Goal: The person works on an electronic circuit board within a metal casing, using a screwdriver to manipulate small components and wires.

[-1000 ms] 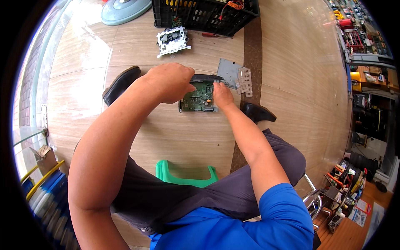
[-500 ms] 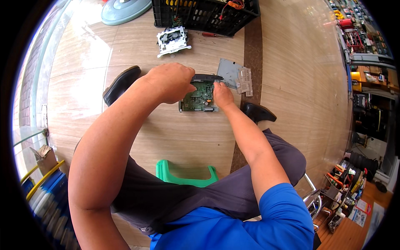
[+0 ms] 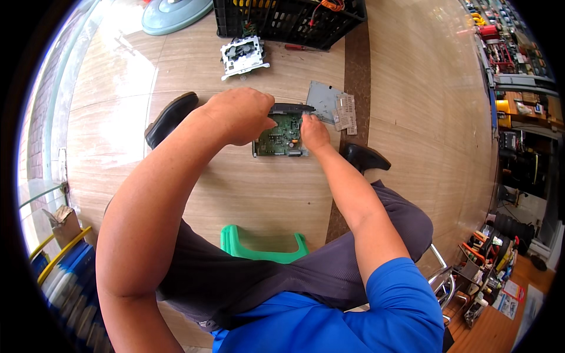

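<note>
An electronic unit with an exposed green circuit board sits on the floor between my feet. Along its far side runs a black front panel. My left hand bends over the unit's left far corner, its fingers curled round the panel's left end; the fingertips are mostly hidden behind the hand. At the opposite end, my right hand grips the unit's right far corner with bent fingers, by the end of the panel.
A grey metal cover and a perforated metal plate lie right of the unit. Farther off are a white-framed disc mechanism, a red screwdriver and a black crate. A green stool stands below me.
Almost nothing differs. Both hands stay at the two ends of the panel, and the picture has shifted very slightly.
</note>
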The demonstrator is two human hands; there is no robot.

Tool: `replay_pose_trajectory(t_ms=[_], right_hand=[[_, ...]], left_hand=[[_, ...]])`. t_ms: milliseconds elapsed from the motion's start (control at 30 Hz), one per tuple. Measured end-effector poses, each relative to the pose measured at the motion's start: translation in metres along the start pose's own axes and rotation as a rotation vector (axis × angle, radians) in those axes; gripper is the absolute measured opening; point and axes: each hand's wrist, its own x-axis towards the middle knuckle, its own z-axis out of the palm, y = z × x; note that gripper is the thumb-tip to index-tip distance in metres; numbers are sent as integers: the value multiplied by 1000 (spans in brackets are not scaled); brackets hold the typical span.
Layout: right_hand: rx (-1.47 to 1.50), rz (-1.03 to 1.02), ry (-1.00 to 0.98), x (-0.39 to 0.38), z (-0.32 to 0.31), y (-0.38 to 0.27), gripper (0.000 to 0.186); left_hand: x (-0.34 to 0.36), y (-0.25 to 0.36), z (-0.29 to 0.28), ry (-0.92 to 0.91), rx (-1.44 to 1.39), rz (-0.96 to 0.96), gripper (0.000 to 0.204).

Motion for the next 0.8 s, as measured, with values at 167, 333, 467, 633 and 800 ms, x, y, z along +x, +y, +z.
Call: replay_pose_trajectory(t_ms=[167, 333, 467, 633, 800], right_hand=[[6, -6, 15, 0, 1, 2, 14], [10, 1, 2, 1, 0, 0, 16], [31, -11, 13, 0, -2, -1, 19], [49, -2, 24, 0, -2, -1, 18], [43, 12, 2, 1, -2, -2, 18]], left_hand=[[1, 1, 0, -6, -3, -6, 36], [1, -3, 5, 46, 1, 19, 31], [-1, 1, -1, -2, -10, -10, 35], [-1, 1, -1, 4, -17, -12, 34], [-2, 1, 0, 6, -18, -14, 34]])
